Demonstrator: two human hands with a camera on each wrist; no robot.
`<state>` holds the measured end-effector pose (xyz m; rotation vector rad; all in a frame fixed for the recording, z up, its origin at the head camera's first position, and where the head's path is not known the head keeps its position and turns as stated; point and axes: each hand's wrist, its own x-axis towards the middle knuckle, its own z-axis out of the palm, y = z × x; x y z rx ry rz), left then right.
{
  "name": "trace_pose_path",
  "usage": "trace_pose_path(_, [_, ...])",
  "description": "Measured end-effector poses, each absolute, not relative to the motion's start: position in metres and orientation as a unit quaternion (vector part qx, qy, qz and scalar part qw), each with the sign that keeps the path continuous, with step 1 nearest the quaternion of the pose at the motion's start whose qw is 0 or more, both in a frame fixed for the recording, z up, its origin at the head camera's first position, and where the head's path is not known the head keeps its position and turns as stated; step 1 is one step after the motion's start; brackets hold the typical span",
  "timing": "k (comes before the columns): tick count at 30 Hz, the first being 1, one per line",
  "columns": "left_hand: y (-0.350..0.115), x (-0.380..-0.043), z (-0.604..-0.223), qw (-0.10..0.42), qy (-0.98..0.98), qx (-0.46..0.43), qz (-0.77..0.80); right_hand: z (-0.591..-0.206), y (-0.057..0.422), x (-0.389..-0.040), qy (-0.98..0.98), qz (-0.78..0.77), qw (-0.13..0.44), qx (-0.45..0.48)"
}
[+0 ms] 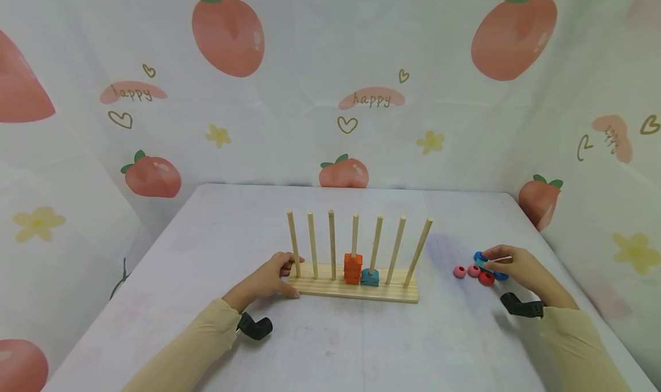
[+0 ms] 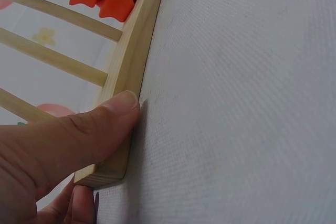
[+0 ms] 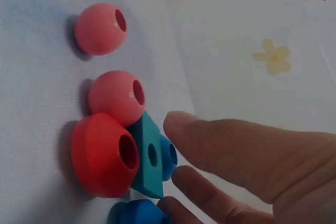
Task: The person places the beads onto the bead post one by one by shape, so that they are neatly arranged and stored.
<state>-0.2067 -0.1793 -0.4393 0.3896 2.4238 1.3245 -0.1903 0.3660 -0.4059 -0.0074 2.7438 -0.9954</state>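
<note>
A wooden peg rack (image 1: 356, 289) with several upright pegs stands on the table. My left hand (image 1: 271, 275) grips the left end of its base, thumb (image 2: 113, 116) along the front edge and fingers behind. Orange star beads (image 1: 353, 269) are stacked on the middle peg, and teal beads (image 1: 369, 278) sit low on the peg to their right. At the right, my right hand (image 1: 518, 266) reaches over loose beads with thumb and fingers apart. Close by its fingertips are a flat teal bead (image 3: 149, 156) and a blue bead (image 3: 168, 158).
Beside the teal bead lie a red bead (image 3: 100, 156) and another blue bead (image 3: 142, 213). Two round pink beads (image 3: 100, 30) are on the side toward the rack. A printed cloth (image 1: 289, 122) hangs behind and beside the white table (image 1: 330, 352).
</note>
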Motion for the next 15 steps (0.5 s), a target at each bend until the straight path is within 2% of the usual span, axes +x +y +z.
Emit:
trace_pose_path(3, [-0.1794, -0.2071, -0.4396, 0.174, 0.855, 0.139, 0.469, -0.4068, 0.3659, -0.1928, 0.934, -0.335, 0.121, -0.003])
trace_pose_path(15, [-0.1803, -0.2078, -0.4413, 0.174, 0.853, 0.144, 0.471, -0.4108, 0.3621, -0.1986, 0.945, -0.309, 0.103, -0.037])
